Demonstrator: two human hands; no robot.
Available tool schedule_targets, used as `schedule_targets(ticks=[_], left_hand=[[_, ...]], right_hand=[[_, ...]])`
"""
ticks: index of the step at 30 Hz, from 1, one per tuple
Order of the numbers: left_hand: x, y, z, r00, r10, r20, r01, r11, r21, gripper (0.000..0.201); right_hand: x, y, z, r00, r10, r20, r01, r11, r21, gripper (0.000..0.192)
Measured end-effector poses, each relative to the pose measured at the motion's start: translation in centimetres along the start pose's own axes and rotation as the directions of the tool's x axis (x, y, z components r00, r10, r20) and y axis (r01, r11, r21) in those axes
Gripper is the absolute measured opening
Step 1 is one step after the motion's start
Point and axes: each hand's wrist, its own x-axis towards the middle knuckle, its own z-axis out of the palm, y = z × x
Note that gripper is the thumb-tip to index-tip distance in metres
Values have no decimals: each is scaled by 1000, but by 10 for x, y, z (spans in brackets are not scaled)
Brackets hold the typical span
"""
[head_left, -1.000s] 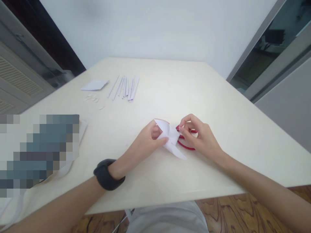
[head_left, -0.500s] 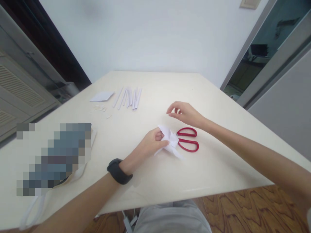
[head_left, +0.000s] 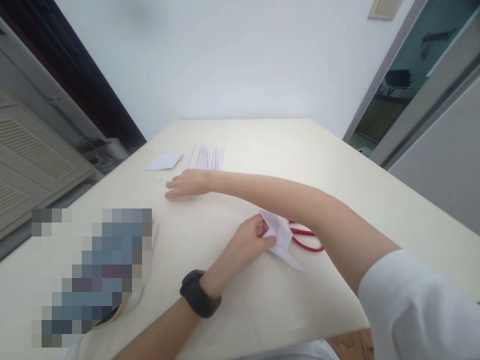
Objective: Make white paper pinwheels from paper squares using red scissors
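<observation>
A white paper pinwheel (head_left: 281, 237) with pointed, folded blades is pinched between the thumb and fingers of my left hand (head_left: 249, 245), low over the table. Right beside it lie scissors with red handles (head_left: 308, 246), their blades hidden by the paper and part of the handles by my right forearm. My right hand (head_left: 192, 183) reaches across to the left, palm down, its fingers stretched and apart. Just past its fingertips are several small whitish strips (head_left: 160, 180); I see none of them in its grasp.
Several thin rolled paper sticks (head_left: 205, 157) lie behind my right hand, and flat white paper (head_left: 165, 161) to their left. A blurred-out item (head_left: 97, 275) occupies the table's left front. The wall (head_left: 243, 60) borders the table's far edge.
My right hand has swung from above the scissors far to the left, to the small strips, its forearm now crossing over the table. My left hand keeps the pinwheel; the view has shifted slightly.
</observation>
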Motion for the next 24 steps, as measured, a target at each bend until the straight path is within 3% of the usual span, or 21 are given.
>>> schedule_targets(ticks=[4,8,16,20,24], left_hand=[[-1,-4,0,1000,7,-3,-7,1000,16,29],[-1,-2,0,999,-27,-21,28,998,52,26],[1,7,3,996,-84,-40,87,992,90,27],[-2,16,5,992,-116,-55,121,986,112,30],[-5,20,7,990,-130,-48,136,981,142,31]], right_hand=[[-2,9,15,963,-230,138,246,963,-112,30],[-34,30,12,947,-268,177,298,939,-171,27],[-142,68,-13,994,-48,95,63,986,-158,25],[-190,67,-20,997,63,38,-60,996,-71,14],[-232,53,-27,979,194,-65,-189,979,74,20]])
